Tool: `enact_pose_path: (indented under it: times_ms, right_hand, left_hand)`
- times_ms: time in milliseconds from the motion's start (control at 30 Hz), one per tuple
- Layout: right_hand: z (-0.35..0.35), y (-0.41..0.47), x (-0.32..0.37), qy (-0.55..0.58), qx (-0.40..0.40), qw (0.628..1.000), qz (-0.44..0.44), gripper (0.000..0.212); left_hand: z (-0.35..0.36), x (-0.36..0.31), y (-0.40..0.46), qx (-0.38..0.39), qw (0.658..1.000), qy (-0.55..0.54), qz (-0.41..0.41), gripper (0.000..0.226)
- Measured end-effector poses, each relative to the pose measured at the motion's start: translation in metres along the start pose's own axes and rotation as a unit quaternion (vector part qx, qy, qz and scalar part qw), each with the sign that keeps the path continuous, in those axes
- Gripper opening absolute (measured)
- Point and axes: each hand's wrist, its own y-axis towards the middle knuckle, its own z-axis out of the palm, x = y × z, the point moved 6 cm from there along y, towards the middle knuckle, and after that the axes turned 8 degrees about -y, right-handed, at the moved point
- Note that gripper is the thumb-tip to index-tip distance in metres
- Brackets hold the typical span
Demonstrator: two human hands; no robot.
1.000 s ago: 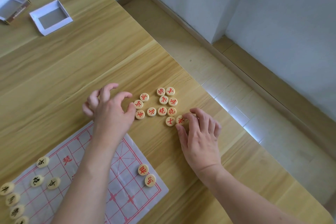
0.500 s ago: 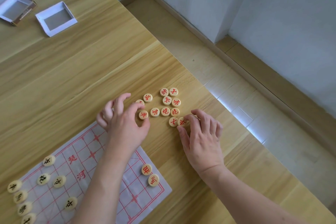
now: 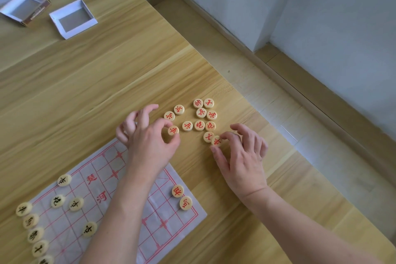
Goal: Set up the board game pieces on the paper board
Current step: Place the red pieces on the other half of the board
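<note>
Left hand [image 3: 147, 143] pinches red piece [image 3: 173, 130] btwn thumb & forefinger; right hand [image 3: 242, 156] fingers grip another piece [image 3: 216, 141] on tabletop [image 3: 85, 75], beside paper board [image 3: 107, 195].

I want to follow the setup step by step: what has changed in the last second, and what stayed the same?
The left hand moved right to the loose red pieces and now pinches one between thumb and forefinger. The right hand stayed with its fingertips on another red piece. The other loose pieces and those on the paper board did not move.
</note>
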Motion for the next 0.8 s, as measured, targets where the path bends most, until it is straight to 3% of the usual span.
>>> enact_pose_path:
  times_ms: [367, 800]
  right_hand:
    - [-0.007, 0.009, 0.087, 0.04, -0.013, 0.999, -0.026, 0.033]
    - [0.02, 0.006, 0.121, 0.029, 0.007, 0.998, -0.058, 0.029]
  left_hand:
    - [-0.052, 0.072, 0.013, -0.019, 0.996, -0.025, -0.082, 0.018]
    - [-0.052, 0.098, 0.013, -0.011, 0.998, -0.019, -0.055, 0.019]
